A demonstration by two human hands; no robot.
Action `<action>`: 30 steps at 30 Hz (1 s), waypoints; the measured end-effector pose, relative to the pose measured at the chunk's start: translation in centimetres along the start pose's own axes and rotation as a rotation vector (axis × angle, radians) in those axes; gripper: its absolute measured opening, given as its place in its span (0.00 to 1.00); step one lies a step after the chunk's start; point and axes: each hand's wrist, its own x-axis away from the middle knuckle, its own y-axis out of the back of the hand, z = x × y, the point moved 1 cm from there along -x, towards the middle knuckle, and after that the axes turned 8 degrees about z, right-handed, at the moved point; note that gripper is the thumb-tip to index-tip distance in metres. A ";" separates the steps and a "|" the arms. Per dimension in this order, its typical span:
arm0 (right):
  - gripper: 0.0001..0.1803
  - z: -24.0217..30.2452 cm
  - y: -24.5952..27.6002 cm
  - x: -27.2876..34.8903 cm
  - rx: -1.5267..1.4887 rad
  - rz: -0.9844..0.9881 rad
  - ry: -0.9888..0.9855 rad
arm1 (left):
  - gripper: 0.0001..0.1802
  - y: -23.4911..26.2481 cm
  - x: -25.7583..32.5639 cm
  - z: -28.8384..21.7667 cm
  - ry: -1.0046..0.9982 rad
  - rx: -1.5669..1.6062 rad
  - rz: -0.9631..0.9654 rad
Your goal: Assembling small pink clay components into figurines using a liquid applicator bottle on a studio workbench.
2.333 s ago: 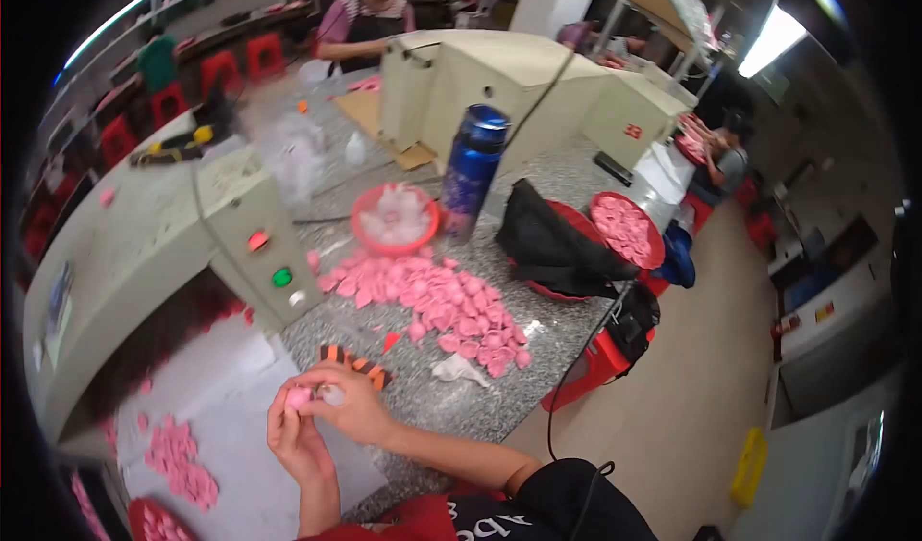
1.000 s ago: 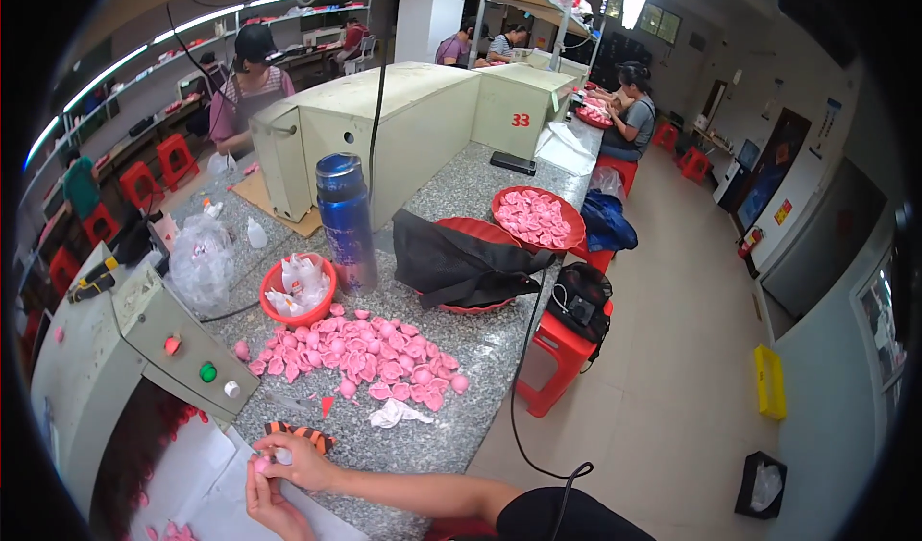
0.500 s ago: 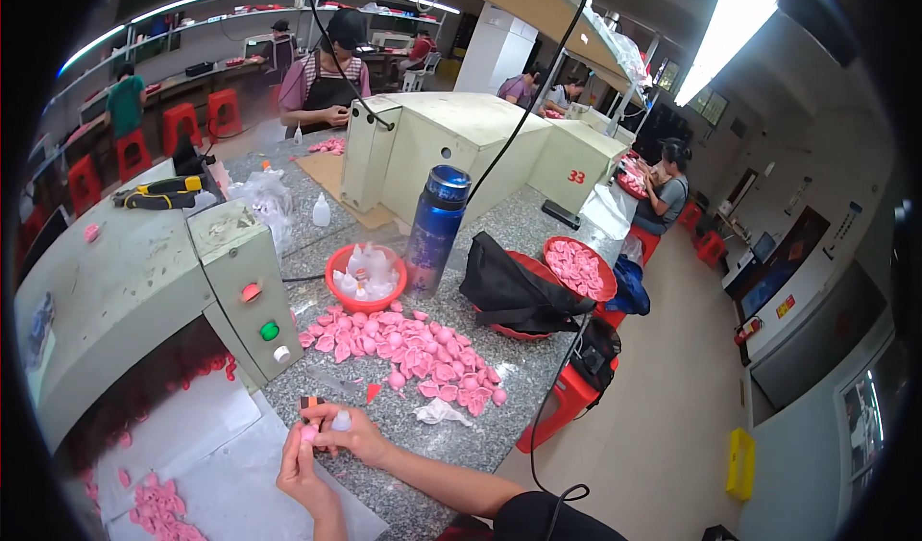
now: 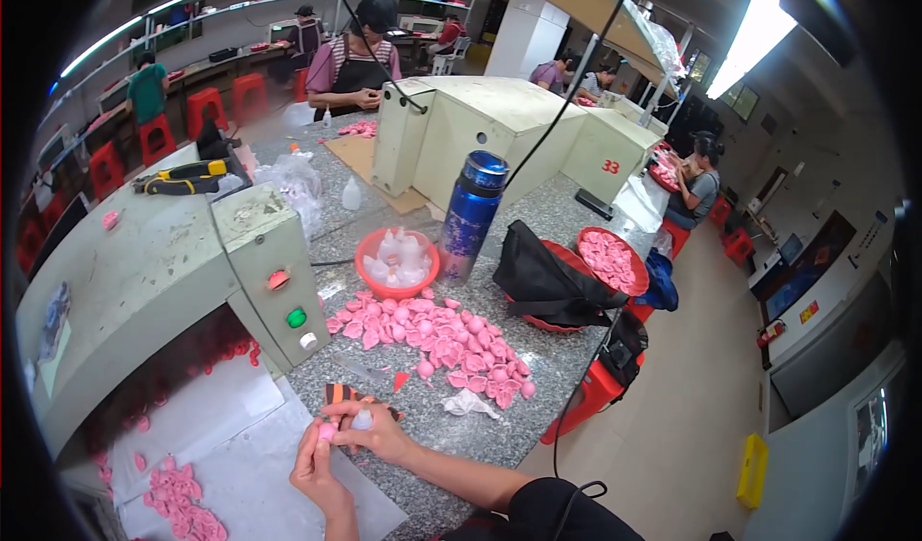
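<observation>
In the left hand [image 4: 322,469], a small round pink piece [image 4: 327,432]: thumb and fingertips closed on it, low over the near edge of the bench. In the right hand [image 4: 382,435], a translucent squeeze bottle [image 4: 362,420], gripped in bent fingers. Right fingertips right up against the pink piece; cannot tell whether in contact. Bottle tip hidden.

Just beyond the right hand, an orange-and-black striped object [image 4: 344,394], partly covered by the fingers. Farther on, a small red triangle [image 4: 400,381]; to the right of it, a crumpled white tissue [image 4: 471,404]. Beyond both, on speckled stone benchtop [image 4: 432,426], a broad heap of pink petal-like and ball-shaped pieces [image 4: 461,344].

At the far side of the heap, a red bowl [image 4: 384,289] of small translucent bottles; just beside it on the right, a blue flask [image 4: 473,216], upright. Right of the flask, a black cloth bag [image 4: 538,272] over another red bowl; close behind, a red basket [image 4: 638,274] of pink pieces. Farther off, a black phone [image 4: 594,203].

To the left, a pale green-grey machine [image 4: 144,262] with red, green and white buttons; on top, yellow-and-black pliers [image 4: 187,174]. Under its arch and toward the near edge, white sheets [image 4: 269,454] with a cluster of pink pieces [image 4: 178,498]. Across the bench, far side, a co-worker [image 4: 360,61] in a dark cap.
</observation>
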 end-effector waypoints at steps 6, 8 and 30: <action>0.21 1.8 -1.7 0.0 0.083 0.036 0.130 | 0.15 0.3 0.6 -1.8 -0.063 -0.069 -0.038; 0.21 3.2 -2.0 -0.1 0.283 -0.011 0.261 | 0.13 0.3 0.3 -2.9 -0.055 -0.060 0.013; 0.18 5.1 -2.6 2.0 0.010 0.144 -0.078 | 0.25 2.6 1.7 -2.9 0.447 0.902 0.444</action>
